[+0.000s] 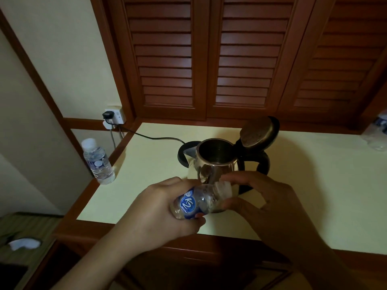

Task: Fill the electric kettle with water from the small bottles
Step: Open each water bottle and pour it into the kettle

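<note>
A steel electric kettle (215,162) stands on the pale counter (146,164), its lid (258,132) swung up and back so the dark inside shows. In front of it my left hand (159,210) holds a small clear water bottle (199,200) with a blue label, lying on its side with the neck to the right. My right hand (263,199) has its fingers closed around the bottle's white cap (225,188). A second small bottle (98,162), capped and upright, stands at the counter's left edge.
The kettle's black cord (155,138) runs left to a wall socket (114,117). Another clear bottle (377,135) shows at the far right edge. Brown louvred doors (209,59) rise behind the counter. A wooden ledge with a tissue slot (24,243) lies lower left.
</note>
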`<state>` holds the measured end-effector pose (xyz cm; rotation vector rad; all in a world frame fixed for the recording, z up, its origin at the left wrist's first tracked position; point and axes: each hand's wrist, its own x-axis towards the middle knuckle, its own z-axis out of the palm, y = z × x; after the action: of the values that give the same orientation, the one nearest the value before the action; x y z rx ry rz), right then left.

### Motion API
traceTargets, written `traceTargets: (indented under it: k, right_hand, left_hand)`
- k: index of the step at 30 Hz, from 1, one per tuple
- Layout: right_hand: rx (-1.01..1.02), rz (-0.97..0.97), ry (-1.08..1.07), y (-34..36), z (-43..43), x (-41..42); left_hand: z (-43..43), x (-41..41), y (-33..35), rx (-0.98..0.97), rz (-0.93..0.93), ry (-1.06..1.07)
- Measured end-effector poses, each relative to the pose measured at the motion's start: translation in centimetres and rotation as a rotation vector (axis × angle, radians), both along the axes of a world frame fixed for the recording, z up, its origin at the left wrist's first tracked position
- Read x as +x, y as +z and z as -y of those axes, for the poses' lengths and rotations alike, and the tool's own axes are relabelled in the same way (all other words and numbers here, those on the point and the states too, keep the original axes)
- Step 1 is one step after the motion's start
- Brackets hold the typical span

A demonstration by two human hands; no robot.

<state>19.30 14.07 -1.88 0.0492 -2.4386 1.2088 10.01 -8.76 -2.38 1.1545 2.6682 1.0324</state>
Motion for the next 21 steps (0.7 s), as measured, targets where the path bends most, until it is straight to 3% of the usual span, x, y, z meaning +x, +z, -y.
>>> traceTargets:
  k: [6, 14, 18, 21]
  right_hand:
    - [-0.044, 0.022, 0.083, 1.3, -0.5, 0.2]
    - [-0.060, 0.065, 0.139, 2.5, -1.0, 0.2]
    - [-0.056, 0.022, 0.219, 3.3, -1.1, 0.2]
    - [0.061, -0.016, 0.267, 3.4, -1.6, 0.0]
  left_hand:
    - [-0.2, -0.1, 0.5, 0.120, 0.295, -0.106]
    - [-1.3, -0.4, 1.1, 0.213, 0.532, -0.229]
    - [-1.6, -0.5, -0.1, 0.414, 0.889, -0.385]
    - [-2.4, -0.5, -1.0, 0.562, 1.227, -0.566]
